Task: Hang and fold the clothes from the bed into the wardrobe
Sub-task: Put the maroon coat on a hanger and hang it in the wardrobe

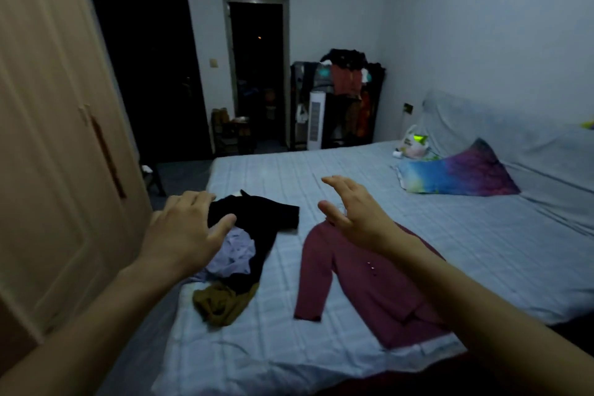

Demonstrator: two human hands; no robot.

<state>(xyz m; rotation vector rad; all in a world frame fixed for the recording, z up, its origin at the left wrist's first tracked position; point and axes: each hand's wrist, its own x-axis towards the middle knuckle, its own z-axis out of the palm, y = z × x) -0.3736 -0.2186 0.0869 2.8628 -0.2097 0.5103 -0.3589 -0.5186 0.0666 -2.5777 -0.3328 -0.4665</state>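
Note:
A maroon long-sleeved top [363, 286] lies spread flat on the pale blue bed [321, 180]. To its left sits a small heap: a black garment [257, 219], a lilac one [234, 254] and an olive-brown one [221, 302]. My left hand [183, 231] reaches over the black garment with fingers spread, holding nothing. My right hand [353, 212] hovers open above the maroon top's collar end. The beige wardrobe [54, 138] stands at the left with its door closed.
A multicoloured pillow [459, 173] and a plastic bag [413, 143] lie near the headboard. A loaded clothes rack [347, 90] and a white tower unit [315, 120] stand in the far corner. Two dark doorways [257, 67] face me, with a stool [154, 177] by the wardrobe.

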